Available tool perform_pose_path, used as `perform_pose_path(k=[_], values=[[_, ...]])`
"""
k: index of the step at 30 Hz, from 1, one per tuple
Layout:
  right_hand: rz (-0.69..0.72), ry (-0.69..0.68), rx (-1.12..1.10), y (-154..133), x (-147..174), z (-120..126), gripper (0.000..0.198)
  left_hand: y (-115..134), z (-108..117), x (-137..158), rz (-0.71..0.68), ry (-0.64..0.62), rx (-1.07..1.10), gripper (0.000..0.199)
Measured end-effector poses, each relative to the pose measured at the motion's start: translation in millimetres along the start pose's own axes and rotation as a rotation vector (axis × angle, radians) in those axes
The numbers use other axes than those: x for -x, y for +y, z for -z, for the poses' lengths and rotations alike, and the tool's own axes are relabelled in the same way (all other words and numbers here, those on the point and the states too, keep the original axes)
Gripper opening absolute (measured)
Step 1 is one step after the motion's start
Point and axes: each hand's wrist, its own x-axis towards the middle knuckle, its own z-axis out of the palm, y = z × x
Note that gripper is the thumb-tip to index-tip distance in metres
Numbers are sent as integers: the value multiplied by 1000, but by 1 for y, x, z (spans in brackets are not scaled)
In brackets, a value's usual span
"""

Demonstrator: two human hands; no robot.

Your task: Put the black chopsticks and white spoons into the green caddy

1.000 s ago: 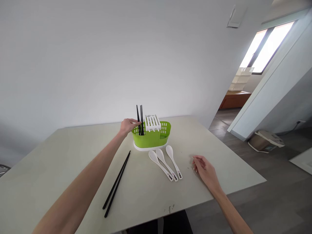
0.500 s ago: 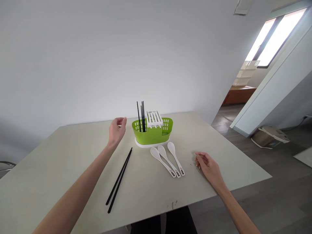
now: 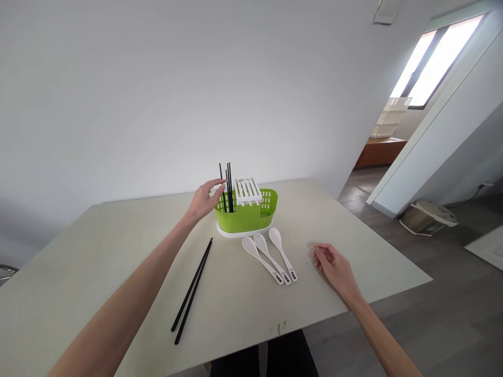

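Observation:
My left hand [image 3: 207,199] is at the left end of a green cutlery basket [image 3: 247,224]. Its thumb and index finger are apart, beside the tops of several black chopsticks [image 3: 230,196] standing in that end; I see no grip on them. Two more black chopsticks [image 3: 192,293] lie on the table, closer to me. Three white spoons [image 3: 271,256] are in front of the basket, handles toward me. My right hand [image 3: 334,267] rests on the table to their right, loosely curled, holding nothing. A white slotted rack [image 3: 248,191] tops the basket's middle.
The pale table [image 3: 129,235] meets a white wall [image 3: 157,104] behind the basket. Its near edge runs just before my legs [image 3: 291,356]. On the floor to the right stands a boxy appliance [image 3: 424,217], beyond the table's right edge.
My left hand has moved right and forward, from beside the basket to the standing chopsticks. My right hand, the spoons and the lying chopsticks stay put. The view has shifted slightly.

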Motion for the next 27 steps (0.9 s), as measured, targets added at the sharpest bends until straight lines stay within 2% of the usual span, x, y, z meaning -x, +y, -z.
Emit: perform_pose_path(k=[5, 19, 22, 27], values=[[4, 2, 4, -5, 1, -1, 56, 6, -3, -12, 56, -6, -37, 51], [13, -13, -11, -1, -1, -1, 54, 16, 0, -21, 167, 30, -21, 45], [13, -15, -14, -1, -1, -1, 55, 19, 0, -23, 153, 47, -36, 44], [14, -6, -7, -4, 1, -1, 51, 24, 1, -22, 54, 95, -130, 39]])
